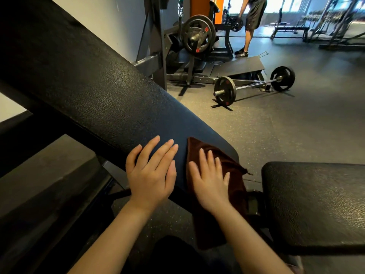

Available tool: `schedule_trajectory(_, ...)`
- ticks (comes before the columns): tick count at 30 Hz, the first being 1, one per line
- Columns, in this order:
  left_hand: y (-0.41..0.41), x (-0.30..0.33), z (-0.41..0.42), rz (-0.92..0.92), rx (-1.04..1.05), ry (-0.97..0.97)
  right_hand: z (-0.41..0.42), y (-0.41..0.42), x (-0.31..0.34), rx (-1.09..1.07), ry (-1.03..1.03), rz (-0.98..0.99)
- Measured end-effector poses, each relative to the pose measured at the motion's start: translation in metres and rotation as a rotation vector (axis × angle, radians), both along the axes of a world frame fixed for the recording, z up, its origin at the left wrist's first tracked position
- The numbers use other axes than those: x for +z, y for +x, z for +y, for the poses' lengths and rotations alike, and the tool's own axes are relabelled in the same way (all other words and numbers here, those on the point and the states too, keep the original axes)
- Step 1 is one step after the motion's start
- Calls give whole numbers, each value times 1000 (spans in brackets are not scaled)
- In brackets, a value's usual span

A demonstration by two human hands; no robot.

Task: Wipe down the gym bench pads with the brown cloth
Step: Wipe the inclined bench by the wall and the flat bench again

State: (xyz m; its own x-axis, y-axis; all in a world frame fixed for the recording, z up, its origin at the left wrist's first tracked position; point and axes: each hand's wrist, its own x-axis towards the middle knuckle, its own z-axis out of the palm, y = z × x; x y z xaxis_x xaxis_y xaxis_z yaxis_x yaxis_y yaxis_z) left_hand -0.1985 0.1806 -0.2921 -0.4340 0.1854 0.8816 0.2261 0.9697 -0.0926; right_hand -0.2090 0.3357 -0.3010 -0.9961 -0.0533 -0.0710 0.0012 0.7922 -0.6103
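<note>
A long black back pad (94, 91) of the bench slopes from the upper left down to the centre. My left hand (152, 173) lies flat on its lower end with straight fingers. Just to the right, my right hand (210, 180) presses the brown cloth (233, 173) flat against the pad's lower right corner; part of the cloth hangs down below the pad's edge. The black seat pad (316, 206) sits level at the lower right, apart from both hands.
A loaded barbell (254, 86) lies on the rubber floor beyond the bench. Behind it stands a plate-loaded machine (197, 34), and a person (250, 22) stands at the back. Another bench (290, 30) and racks are at the far right.
</note>
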Motion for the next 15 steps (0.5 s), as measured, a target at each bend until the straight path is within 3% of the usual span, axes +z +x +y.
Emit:
schedule_trajectory(4, 16, 12, -10, -44, -106, 54, -30, 19, 18, 192, 8, 119)
schedule_trajectory(8, 11, 37, -43, 77, 37, -32, -34, -13, 29, 295, -39, 135)
schedule_trajectory(15, -15, 45, -38, 78, 23, -31, -20, -85, 25, 202, -63, 121)
